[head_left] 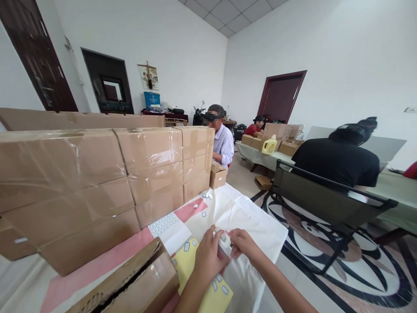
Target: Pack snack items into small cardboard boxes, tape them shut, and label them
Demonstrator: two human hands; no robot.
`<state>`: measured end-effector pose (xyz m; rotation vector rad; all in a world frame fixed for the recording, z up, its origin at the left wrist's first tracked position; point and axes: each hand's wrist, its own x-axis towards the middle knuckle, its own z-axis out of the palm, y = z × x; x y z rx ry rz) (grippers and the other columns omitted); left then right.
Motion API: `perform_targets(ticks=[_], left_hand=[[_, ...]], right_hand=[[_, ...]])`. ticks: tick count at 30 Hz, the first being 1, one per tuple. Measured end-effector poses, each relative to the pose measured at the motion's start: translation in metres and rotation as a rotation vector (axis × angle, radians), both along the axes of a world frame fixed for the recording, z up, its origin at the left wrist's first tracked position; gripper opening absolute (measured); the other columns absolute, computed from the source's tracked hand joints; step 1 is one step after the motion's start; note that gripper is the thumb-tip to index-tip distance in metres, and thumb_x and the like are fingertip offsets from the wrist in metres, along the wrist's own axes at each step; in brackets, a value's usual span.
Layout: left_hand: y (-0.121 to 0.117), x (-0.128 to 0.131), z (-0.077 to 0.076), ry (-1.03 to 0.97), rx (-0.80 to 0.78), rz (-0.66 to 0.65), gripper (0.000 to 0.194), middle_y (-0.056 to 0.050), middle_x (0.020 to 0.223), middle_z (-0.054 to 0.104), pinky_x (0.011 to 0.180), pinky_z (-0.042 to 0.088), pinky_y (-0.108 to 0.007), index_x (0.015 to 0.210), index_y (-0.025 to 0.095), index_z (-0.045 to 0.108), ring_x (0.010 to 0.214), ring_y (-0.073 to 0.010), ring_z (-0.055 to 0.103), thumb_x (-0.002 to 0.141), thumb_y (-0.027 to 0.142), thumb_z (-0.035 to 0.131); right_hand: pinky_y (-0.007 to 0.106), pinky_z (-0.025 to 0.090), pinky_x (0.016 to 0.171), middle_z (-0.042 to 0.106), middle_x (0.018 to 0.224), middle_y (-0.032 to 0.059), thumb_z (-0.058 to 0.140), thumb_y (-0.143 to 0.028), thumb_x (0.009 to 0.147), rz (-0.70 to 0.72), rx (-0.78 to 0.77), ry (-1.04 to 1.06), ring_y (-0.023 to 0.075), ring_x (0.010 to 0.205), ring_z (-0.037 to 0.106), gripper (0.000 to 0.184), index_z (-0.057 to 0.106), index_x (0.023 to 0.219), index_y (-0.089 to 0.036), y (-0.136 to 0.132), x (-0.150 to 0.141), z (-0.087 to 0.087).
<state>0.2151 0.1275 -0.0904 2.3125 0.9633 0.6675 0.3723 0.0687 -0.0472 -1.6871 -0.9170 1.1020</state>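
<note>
Over the near right part of the table, my left hand (211,252) is wrapped around a small white box-like object (224,244), whose exact kind I cannot make out. My right hand (240,243) pinches at its right side, where a bit of pink shows between the fingers. Beneath my forearms lies a yellow sheet (185,261) with blue-outlined rounded labels on it. Just beyond, to the left, rests a white sheet of stickers (167,228). A few loose label pieces (204,214) are scattered on the white cloth.
Taped cardboard boxes (156,174) form a stacked wall along the table's left side. An open carton (140,278) stands close by at the lower left. A person in a light shirt (223,143) sits behind the boxes. Another person in black (335,158) occupies a folding chair (325,195) at right.
</note>
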Motion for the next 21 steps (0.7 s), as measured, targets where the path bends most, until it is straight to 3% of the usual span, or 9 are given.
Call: perform_targets(ticks=[6, 11, 17, 21], left_hand=[[-0.001, 0.003, 0.0, 0.055, 0.036, 0.023, 0.068, -0.009, 0.162, 0.036, 0.114, 0.043, -0.048, 0.134, 0.034, 0.06, 0.147, -0.0347, 0.04, 0.069, 0.03, 0.078], [-0.001, 0.005, -0.001, 0.064, 0.039, 0.042, 0.065, -0.008, 0.161, 0.037, 0.114, 0.043, -0.047, 0.134, 0.034, 0.061, 0.147, -0.0345, 0.04, 0.071, 0.03, 0.076], [0.002, 0.009, -0.011, 0.113, 0.059, 0.051, 0.067, -0.007, 0.164, 0.034, 0.114, 0.044, -0.051, 0.134, 0.04, 0.061, 0.148, -0.0375, 0.039, 0.07, 0.033, 0.078], [0.008, 0.012, -0.026, 0.135, 0.075, 0.042, 0.066, -0.005, 0.166, 0.031, 0.112, 0.047, -0.052, 0.133, 0.043, 0.062, 0.148, -0.0401, 0.039, 0.069, 0.042, 0.078]], right_hand=[[0.024, 0.041, 0.045, 0.054, 0.047, -0.0042, 0.065, -0.055, 0.069, -0.156, 0.182, 0.046, 0.0128, 0.041, 0.052, 0.037, 0.054, 0.075, -0.02, -0.001, -0.003, -0.027], [0.027, 0.038, 0.044, 0.065, 0.072, 0.0033, 0.073, -0.061, 0.066, -0.168, 0.261, 0.039, 0.0082, 0.04, 0.048, 0.053, 0.044, 0.053, -0.019, 0.002, 0.001, -0.042], [0.029, 0.043, 0.05, 0.061, 0.071, 0.0034, 0.079, -0.061, 0.066, -0.098, 0.28, 0.218, 0.0117, 0.045, 0.052, 0.056, 0.044, 0.052, -0.019, -0.001, 0.01, -0.051], [0.031, 0.045, 0.053, 0.065, 0.092, 0.0085, 0.078, -0.067, 0.068, -0.019, 0.356, 0.268, 0.0131, 0.051, 0.056, 0.063, 0.046, 0.047, -0.017, -0.004, 0.02, -0.061]])
